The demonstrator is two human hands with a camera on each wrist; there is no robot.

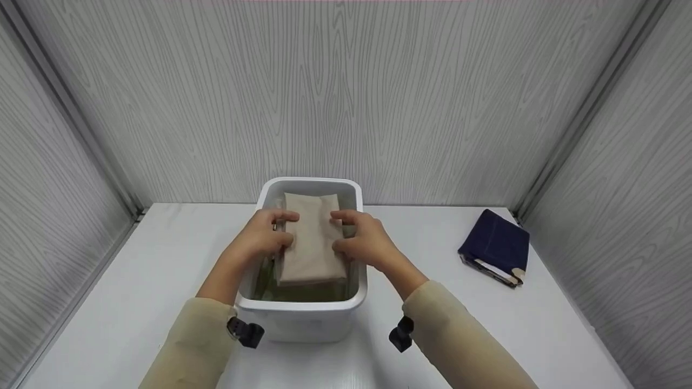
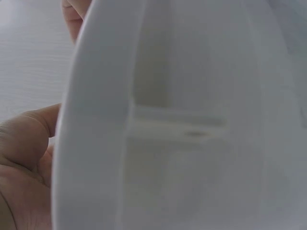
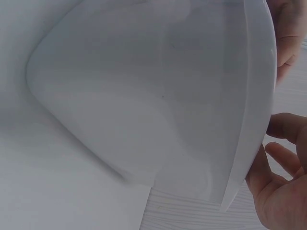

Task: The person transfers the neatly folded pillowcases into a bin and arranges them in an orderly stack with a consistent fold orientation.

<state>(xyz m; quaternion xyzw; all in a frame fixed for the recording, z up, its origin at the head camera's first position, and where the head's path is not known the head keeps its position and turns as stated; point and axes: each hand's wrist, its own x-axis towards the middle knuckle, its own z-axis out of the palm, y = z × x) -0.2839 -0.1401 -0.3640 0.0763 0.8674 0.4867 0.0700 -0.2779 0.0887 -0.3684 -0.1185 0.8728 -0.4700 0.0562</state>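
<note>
A folded beige cloth (image 1: 312,248) lies flat at the mouth of a white plastic bin (image 1: 303,306), over something dark green (image 1: 308,294) inside. My left hand (image 1: 262,233) holds the cloth's left edge, thumb and fingertips lying on its top. On the opposite edge my right hand (image 1: 366,237) grips it the same way. In the left wrist view the bin's outer wall (image 2: 201,182) hides most of the left hand (image 2: 26,148). The right wrist view shows the right hand (image 3: 285,172) behind the bin's rim (image 3: 261,72), the cloth out of sight.
A folded navy cloth (image 1: 496,243) with a pale, patterned edge lies at the right of the white table (image 1: 421,227). Grey wood-grain panels (image 1: 324,97) stand behind the table and on both sides.
</note>
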